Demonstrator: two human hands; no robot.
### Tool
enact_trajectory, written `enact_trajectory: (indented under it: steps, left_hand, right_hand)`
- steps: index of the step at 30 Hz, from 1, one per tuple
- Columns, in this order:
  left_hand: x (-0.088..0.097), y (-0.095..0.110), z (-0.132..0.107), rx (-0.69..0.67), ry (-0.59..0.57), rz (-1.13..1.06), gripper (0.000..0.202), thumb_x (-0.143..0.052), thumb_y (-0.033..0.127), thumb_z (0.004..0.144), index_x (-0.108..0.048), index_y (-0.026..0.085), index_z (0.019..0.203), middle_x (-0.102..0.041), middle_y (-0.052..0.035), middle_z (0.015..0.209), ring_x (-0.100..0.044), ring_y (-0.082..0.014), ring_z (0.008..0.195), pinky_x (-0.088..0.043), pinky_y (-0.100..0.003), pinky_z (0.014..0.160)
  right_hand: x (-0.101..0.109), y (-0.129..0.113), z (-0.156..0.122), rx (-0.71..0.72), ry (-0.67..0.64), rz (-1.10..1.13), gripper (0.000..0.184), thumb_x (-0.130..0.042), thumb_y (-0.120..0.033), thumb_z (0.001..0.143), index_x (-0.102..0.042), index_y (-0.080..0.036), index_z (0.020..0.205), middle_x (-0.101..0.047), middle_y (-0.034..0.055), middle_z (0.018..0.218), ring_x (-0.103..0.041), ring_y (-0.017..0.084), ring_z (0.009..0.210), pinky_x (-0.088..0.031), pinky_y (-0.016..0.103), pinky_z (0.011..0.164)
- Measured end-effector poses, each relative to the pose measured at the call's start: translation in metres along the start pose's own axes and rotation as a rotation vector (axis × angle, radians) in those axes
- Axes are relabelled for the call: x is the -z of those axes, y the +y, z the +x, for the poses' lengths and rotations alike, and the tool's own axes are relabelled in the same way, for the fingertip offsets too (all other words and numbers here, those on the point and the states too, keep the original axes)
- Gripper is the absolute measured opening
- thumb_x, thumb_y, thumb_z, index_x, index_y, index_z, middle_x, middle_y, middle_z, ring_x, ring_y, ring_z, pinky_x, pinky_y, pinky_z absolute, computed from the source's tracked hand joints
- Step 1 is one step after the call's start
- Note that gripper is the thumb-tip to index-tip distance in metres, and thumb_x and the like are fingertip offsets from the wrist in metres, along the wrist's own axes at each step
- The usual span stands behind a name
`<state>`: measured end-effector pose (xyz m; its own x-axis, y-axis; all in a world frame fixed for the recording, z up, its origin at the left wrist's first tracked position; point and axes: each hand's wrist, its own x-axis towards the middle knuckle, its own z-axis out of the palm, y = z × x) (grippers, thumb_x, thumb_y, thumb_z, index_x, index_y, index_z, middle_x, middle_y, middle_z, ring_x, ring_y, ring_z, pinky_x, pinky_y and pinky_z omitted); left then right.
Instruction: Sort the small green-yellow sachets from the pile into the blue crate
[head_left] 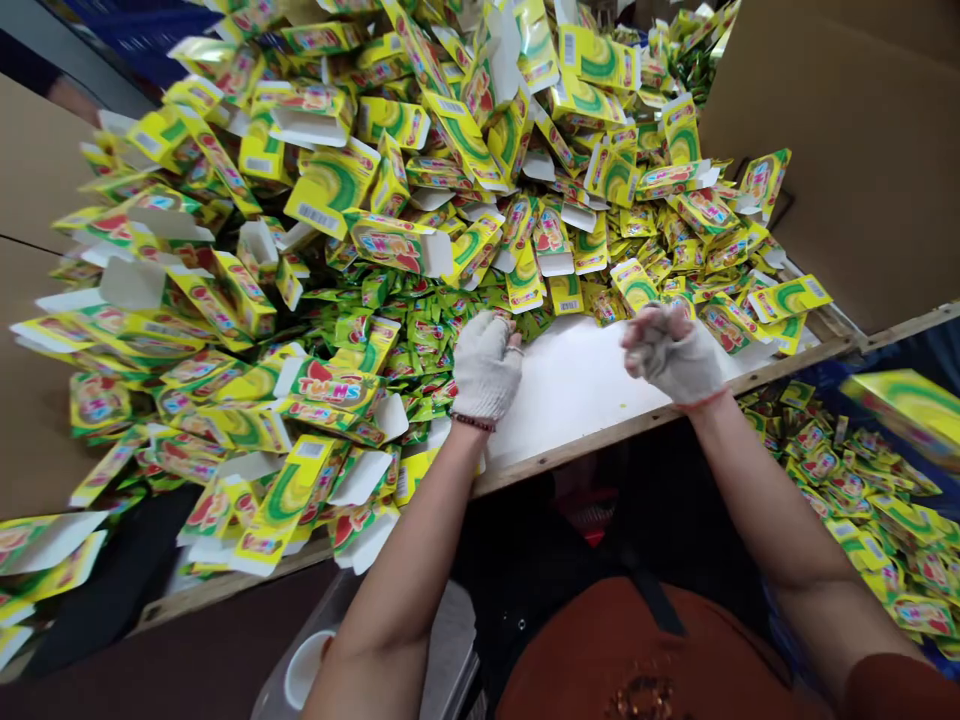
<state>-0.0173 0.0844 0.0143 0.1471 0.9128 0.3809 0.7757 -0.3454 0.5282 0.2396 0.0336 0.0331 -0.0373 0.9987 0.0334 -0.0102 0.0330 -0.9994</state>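
Both the left hand (489,370), beside green sachets (426,332), and the right hand (671,352), over the bench (581,385), had half-curled fingers; their hold, if any, I could not tell

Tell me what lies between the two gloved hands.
In the head view, white work surface lies between the left hand and the right hand, with yellow boxes beyond it.
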Motion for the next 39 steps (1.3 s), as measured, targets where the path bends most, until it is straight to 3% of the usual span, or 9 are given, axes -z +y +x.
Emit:
enact_trajectory:
  steps: [3,6,10,14,18,23,28,33,39]
  left_hand:
    - [-0.007,-0.003,0.014,0.017,-0.048,0.254,0.037,-0.059,0.023,0.081,-0.063,0.018,0.118,-0.052,-0.0178,0.143,-0.035,-0.0423,0.14,-0.017,-0.069,0.116]
    - [-0.013,-0.001,0.007,-0.053,-0.118,0.367,0.029,-0.057,0.027,0.085,-0.066,0.02,0.112,-0.058,-0.0165,0.135,-0.037,-0.0436,0.137,-0.007,-0.075,0.113]
    - [-0.01,0.003,-0.012,-0.126,-0.237,0.362,0.021,-0.048,0.028,0.091,-0.068,0.022,0.086,-0.069,-0.0116,0.105,-0.058,-0.0331,0.109,-0.03,-0.06,0.109]
    - [-0.007,0.007,-0.017,-0.031,-0.303,0.317,0.02,-0.056,0.032,0.088,-0.068,0.019,0.098,-0.069,-0.0131,0.1,-0.062,-0.0315,0.097,-0.044,-0.043,0.083]
    - [-0.01,0.009,-0.016,0.061,-0.247,0.304,0.05,-0.067,0.031,0.079,-0.058,0.017,0.127,-0.068,-0.0151,0.111,-0.061,-0.0346,0.104,-0.043,-0.042,0.084]
    - [-0.011,0.003,-0.02,0.142,-0.047,-0.099,0.019,-0.068,0.025,0.074,-0.06,0.021,0.092,-0.066,-0.0044,0.088,-0.06,-0.0228,0.083,-0.044,-0.034,0.075]
    - [-0.014,-0.004,-0.023,0.464,0.051,-0.718,0.038,-0.074,0.034,0.065,-0.052,0.021,0.093,-0.052,0.0045,0.068,-0.05,-0.0122,0.058,-0.04,-0.025,0.055]
    - [-0.02,0.008,-0.023,0.64,0.035,-1.108,0.047,-0.079,0.04,0.058,-0.045,0.022,0.084,-0.052,0.0067,0.068,-0.054,-0.0097,0.057,-0.045,-0.023,0.053]
    - [-0.019,0.027,-0.032,0.62,-0.022,-1.375,0.051,-0.084,0.044,0.063,-0.042,0.021,0.082,-0.061,0.0038,0.078,-0.064,-0.0113,0.07,-0.056,-0.026,0.065]
  right_hand:
    - [-0.005,0.015,0.042,0.104,0.022,-0.473,0.035,-0.051,-0.045,0.091,-0.065,-0.019,0.109,-0.067,0.0125,0.114,-0.066,0.026,0.097,-0.053,0.04,0.081]
    - [-0.014,0.034,0.067,0.119,0.054,-1.064,0.042,-0.056,-0.022,0.085,-0.063,-0.015,0.125,-0.057,0.0176,0.136,-0.058,0.032,0.116,-0.048,0.045,0.096]
    - [-0.024,0.04,0.05,0.135,-0.131,-1.29,0.039,-0.051,-0.021,0.089,-0.065,-0.021,0.126,-0.06,0.013,0.13,-0.061,0.027,0.105,-0.049,0.038,0.088]
    - [-0.03,0.028,0.026,0.158,-0.166,-1.184,0.025,-0.061,-0.027,0.086,-0.071,-0.021,0.109,-0.063,0.0092,0.119,-0.06,0.024,0.1,-0.05,0.032,0.082]
    - [-0.034,0.024,0.032,0.139,-0.08,-1.113,0.054,-0.069,-0.028,0.081,-0.06,-0.019,0.134,-0.055,0.0115,0.137,-0.056,0.027,0.117,-0.049,0.034,0.094]
    - [-0.029,0.034,0.043,0.085,-0.074,-1.102,0.038,-0.075,-0.029,0.076,-0.069,-0.022,0.113,-0.068,0.0094,0.115,-0.061,0.025,0.099,-0.05,0.033,0.082]
    - [-0.025,0.035,0.031,-0.016,0.079,-0.638,0.026,-0.074,-0.041,0.075,-0.06,-0.019,0.079,-0.062,-0.0001,0.069,-0.056,0.014,0.064,-0.043,0.024,0.055]
    - [-0.067,0.021,0.009,-0.225,0.04,0.133,0.05,-0.068,-0.066,0.074,-0.05,-0.022,0.091,-0.062,-0.002,0.072,-0.053,0.009,0.045,-0.033,0.019,0.035]
    - [-0.105,0.029,0.011,-0.136,0.251,-0.06,0.048,-0.067,-0.065,0.075,-0.049,-0.021,0.081,-0.053,-0.0052,0.058,-0.045,0.007,0.043,-0.038,0.021,0.039]
